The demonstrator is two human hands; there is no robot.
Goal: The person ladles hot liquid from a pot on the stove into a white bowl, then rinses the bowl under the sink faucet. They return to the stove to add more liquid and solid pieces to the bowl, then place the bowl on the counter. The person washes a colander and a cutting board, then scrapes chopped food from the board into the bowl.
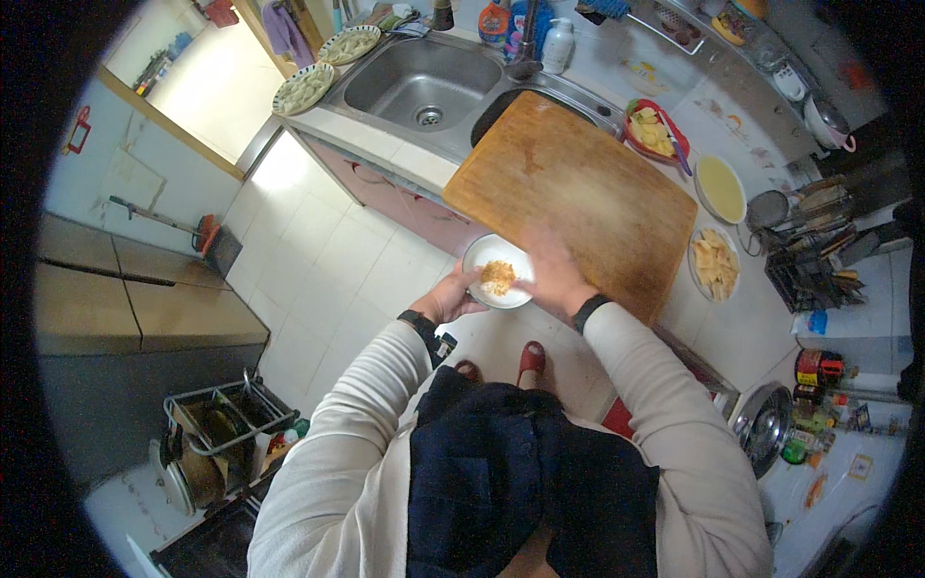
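My left hand grips a white bowl by its left rim, with the thumb over the edge. Inside lie yellow-orange crumbs with some white bits. My right hand is blurred at the bowl's right rim, its thumb reaching over the bowl and its fingers at the edge of a wooden cutting board. Whether it grips the rim cannot be made out. The board bears a pale floury patch and juts past the counter's front edge, partly covering the right sink basin. The bowl is in front of that edge, above the floor.
A steel sink lies beyond the board. Two plates of dumplings stand left of it. Along the right are a red basket with a purple-handled knife, a bowl of yellowish liquid and a plate of pale strips.
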